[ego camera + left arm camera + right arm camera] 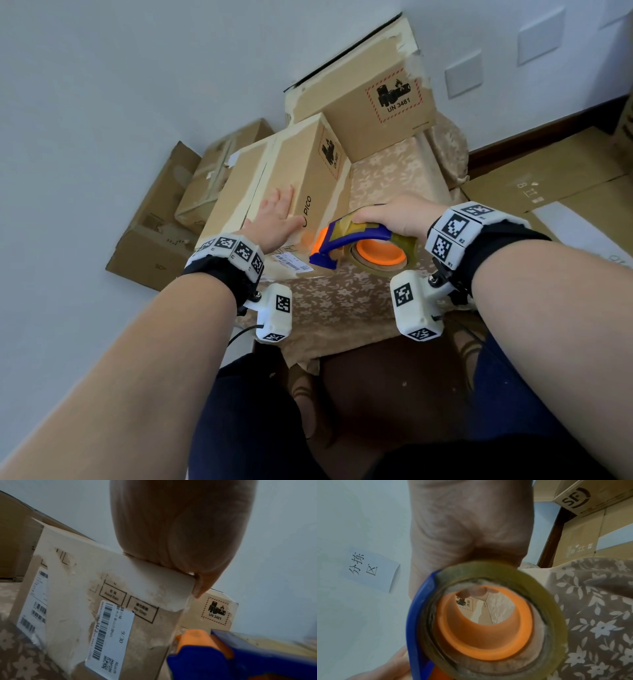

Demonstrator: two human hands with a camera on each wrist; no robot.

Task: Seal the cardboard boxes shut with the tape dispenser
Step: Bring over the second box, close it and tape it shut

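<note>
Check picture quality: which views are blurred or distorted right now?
Head view: sharp, evenly lit, wide-angle bending at the edges. Left wrist view: soft, the tape dispenser blurred up close. Right wrist view: the tape roll fills the frame, soft-edged; background readable.

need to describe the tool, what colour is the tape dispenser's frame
Blue, with an orange hub, on the tape dispenser that the right hand grips; clearest in the head view.

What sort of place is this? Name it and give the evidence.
Probably a makeshift parcel packing or sorting corner in a room: taped shipping boxes bearing barcode labels, flattened cardboard on the floor, a handwritten wall sign.
</note>
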